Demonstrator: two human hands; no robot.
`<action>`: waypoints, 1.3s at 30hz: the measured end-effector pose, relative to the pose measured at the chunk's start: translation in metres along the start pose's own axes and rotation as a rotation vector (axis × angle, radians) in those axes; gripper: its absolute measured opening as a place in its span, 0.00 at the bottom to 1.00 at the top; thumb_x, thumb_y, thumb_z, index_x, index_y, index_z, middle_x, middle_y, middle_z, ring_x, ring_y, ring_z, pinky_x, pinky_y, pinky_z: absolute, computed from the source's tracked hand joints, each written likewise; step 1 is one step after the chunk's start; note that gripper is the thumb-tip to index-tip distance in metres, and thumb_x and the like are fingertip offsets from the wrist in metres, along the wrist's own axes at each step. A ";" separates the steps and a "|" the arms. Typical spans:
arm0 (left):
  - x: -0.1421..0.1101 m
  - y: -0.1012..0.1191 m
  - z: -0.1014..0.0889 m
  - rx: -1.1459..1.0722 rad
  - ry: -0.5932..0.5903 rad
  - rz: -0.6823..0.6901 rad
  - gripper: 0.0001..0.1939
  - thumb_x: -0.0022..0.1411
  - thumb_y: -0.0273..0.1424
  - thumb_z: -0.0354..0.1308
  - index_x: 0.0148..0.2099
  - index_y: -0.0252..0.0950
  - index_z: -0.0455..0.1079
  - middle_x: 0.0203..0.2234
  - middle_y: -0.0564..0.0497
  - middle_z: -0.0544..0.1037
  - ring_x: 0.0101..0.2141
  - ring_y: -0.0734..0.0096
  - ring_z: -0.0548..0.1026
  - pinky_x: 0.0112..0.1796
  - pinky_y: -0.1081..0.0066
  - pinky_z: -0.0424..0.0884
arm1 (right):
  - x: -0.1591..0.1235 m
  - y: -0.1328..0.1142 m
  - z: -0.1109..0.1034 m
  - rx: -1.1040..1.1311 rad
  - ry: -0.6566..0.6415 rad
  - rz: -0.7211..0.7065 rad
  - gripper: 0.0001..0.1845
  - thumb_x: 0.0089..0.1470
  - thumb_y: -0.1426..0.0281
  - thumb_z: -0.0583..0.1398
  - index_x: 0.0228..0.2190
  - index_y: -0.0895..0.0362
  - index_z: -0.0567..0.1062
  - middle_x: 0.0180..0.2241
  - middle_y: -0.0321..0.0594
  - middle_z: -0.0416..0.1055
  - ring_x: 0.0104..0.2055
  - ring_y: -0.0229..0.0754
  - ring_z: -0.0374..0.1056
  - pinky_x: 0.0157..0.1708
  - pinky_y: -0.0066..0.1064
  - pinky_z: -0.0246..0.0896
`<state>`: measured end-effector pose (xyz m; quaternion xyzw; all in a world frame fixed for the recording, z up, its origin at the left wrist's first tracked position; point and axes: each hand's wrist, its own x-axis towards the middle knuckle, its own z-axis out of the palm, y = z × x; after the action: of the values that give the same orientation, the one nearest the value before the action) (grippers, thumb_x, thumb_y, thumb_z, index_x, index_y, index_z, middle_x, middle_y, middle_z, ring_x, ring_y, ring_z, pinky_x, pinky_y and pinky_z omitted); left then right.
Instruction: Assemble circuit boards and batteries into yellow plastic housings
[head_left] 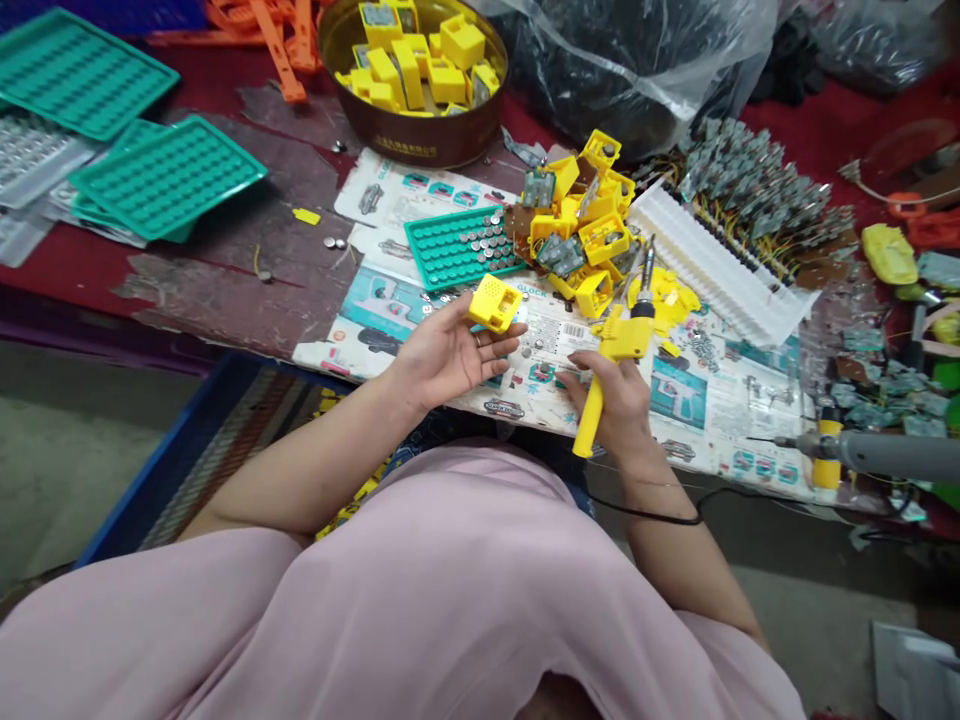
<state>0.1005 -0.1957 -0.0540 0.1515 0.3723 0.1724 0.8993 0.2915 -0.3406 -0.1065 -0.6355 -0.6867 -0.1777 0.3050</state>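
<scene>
My left hand (454, 362), palm up, holds a small yellow plastic housing (495, 303) between thumb and forefinger, with the other fingers spread. The housing has a grid of small holes and a square opening. In my right hand (619, 395) is a yellow soldering gun (628, 336), its handle pointing toward me and its metal tip pointing away. The tip is apart from the housing. Behind my hands, a green tray (435, 250) holds several small round metal parts. A pile of yellow housings (600, 240), some with circuit boards, lies beside it.
A round tin (420, 140) at the back holds more yellow housings. Circuit boards with wires (757, 190) stand along a white rack (712, 270). Green trays (172, 175) lie at left. A grey tool with a thin tip (885, 447) juts in at right. A black cord (675, 520) passes my right forearm.
</scene>
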 end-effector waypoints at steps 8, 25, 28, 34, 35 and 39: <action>-0.004 0.004 -0.004 -0.019 -0.013 -0.015 0.21 0.71 0.43 0.44 0.46 0.32 0.72 0.35 0.42 0.82 0.29 0.69 0.79 0.30 0.72 0.74 | 0.007 -0.005 0.006 -0.054 -0.047 -0.090 0.12 0.59 0.64 0.63 0.44 0.54 0.72 0.29 0.37 0.76 0.31 0.42 0.71 0.34 0.32 0.62; 0.002 -0.010 -0.021 0.366 -0.153 0.206 0.20 0.58 0.41 0.60 0.50 0.37 0.72 0.48 0.44 0.79 0.43 0.62 0.78 0.38 0.68 0.73 | 0.008 -0.010 -0.001 -0.062 0.030 -0.025 0.10 0.59 0.69 0.63 0.43 0.53 0.72 0.31 0.37 0.78 0.32 0.41 0.74 0.38 0.32 0.67; 0.003 -0.021 -0.026 0.820 -0.172 0.576 0.34 0.52 0.38 0.68 0.61 0.42 0.66 0.54 0.45 0.75 0.50 0.58 0.75 0.44 0.66 0.72 | 0.004 -0.013 -0.009 0.063 0.078 0.067 0.16 0.56 0.71 0.65 0.46 0.53 0.71 0.35 0.38 0.80 0.36 0.41 0.76 0.40 0.33 0.71; 0.009 -0.036 -0.031 1.364 -0.189 1.027 0.39 0.58 0.34 0.63 0.69 0.38 0.55 0.57 0.41 0.74 0.54 0.58 0.73 0.51 0.63 0.71 | -0.006 -0.020 -0.020 0.212 0.005 0.170 0.23 0.56 0.69 0.66 0.51 0.51 0.66 0.44 0.41 0.80 0.45 0.42 0.78 0.46 0.35 0.74; 0.010 -0.037 -0.031 1.387 -0.195 1.042 0.39 0.59 0.34 0.63 0.69 0.38 0.54 0.57 0.41 0.74 0.54 0.58 0.73 0.52 0.63 0.70 | -0.007 -0.021 -0.020 0.224 0.001 0.168 0.23 0.56 0.69 0.66 0.51 0.52 0.66 0.44 0.42 0.80 0.45 0.42 0.78 0.47 0.35 0.74; 0.011 -0.038 -0.029 1.441 -0.221 1.076 0.39 0.60 0.34 0.62 0.70 0.37 0.52 0.55 0.41 0.76 0.54 0.59 0.74 0.55 0.62 0.70 | -0.009 -0.022 -0.020 0.265 0.017 0.156 0.26 0.55 0.69 0.67 0.53 0.52 0.65 0.45 0.43 0.80 0.47 0.43 0.78 0.48 0.37 0.75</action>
<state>0.0944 -0.2211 -0.0960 0.8468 0.1804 0.2791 0.4154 0.2741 -0.3631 -0.0937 -0.6395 -0.6503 -0.0666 0.4047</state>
